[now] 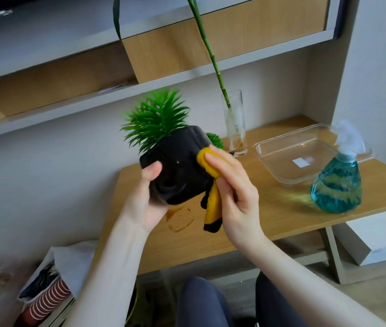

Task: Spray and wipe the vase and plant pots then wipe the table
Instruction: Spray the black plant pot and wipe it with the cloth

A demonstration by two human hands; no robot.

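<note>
You hold the black plant pot [178, 166] tipped up above the bench [270, 215], its base turned toward you and the green plant [155, 119] leaning away. Your left hand [147, 199] cups it from beneath, thumb curled over the near edge. Your right hand [232, 185] presses the yellow cloth [211, 185] against the pot's right side, fingers fairly straight over the fold and the loose end hanging down.

Keep the left grip firm, since the pot looks glossy and could slip when damp. Rotate the pot with that hand so the cloth reaches each face in turn, including the base. Work up to the rim without snagging the leaves.

The spray bottle [338, 185] stands on the bench to your right, near the clear tray [267, 152]; the glass vase [234, 128] stands behind. A ring-shaped mark [179, 219] on the bench below the pot probably needs wiping later.
</note>
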